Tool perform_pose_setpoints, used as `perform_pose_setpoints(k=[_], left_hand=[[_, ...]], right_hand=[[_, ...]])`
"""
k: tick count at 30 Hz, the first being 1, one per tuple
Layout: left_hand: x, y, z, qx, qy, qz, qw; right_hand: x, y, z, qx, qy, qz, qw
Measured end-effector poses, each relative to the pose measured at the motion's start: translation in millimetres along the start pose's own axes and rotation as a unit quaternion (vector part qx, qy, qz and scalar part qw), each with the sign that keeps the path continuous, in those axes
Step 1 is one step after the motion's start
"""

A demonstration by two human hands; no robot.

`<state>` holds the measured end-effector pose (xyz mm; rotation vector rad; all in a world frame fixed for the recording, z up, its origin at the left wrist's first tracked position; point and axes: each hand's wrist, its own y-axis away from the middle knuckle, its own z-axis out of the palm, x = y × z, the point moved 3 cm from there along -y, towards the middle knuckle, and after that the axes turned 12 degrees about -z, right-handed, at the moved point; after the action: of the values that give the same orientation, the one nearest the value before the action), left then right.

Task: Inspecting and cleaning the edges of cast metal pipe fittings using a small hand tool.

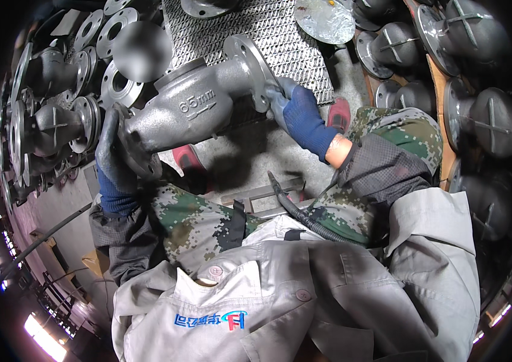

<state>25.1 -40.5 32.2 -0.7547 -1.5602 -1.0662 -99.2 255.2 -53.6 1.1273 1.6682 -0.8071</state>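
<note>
A grey cast-metal flanged valve body [192, 102], with raised lettering and an arrow on its side, is held up in front of me in both hands. My left hand [114, 163], in a blue and grey work glove, grips the round flange at its left end. The flange at its right end is gripped by my right hand [301, 114], gloved the same way, with the fingers curled around the rim. The body tilts, its right end higher and farther from me. Beneath it lies part of a ridged metal plate [286, 42].
Loose flange rings [117, 30] and flanged castings [54, 123] crowd the left. More castings [397, 45] stand in rows at the right beside a cardboard strip [440, 120]. A round metal disc [325, 21] lies at the back. A black hose [295, 211] crosses near my lap.
</note>
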Motion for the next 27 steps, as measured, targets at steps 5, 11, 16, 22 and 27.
perform_pose_setpoints(k=[5, 11, 16, 22, 27], left_hand=[[2, 9, -11, 0.045, 0.011, -0.008, 0.999], [23, 30, -1, 0.022, -0.167, 0.197, 0.966], [51, 24, 36, 0.025, -0.251, 0.257, 0.933], [63, 16, 62, -0.057, -0.210, 0.090, 0.972], [33, 9, 33, -0.011, -0.261, 0.056, 0.964]], right_hand=[[8, -4, 0, 0.000, 0.000, 0.005, 1.000], [-6, -2, -10, -0.025, -0.056, 0.126, 0.990], [-7, -26, -26, 0.025, -0.116, 0.151, 0.981], [17, -38, -24, 0.083, -0.204, 0.120, 0.968], [21, -4, 8, 0.020, -0.195, 0.167, 0.966]])
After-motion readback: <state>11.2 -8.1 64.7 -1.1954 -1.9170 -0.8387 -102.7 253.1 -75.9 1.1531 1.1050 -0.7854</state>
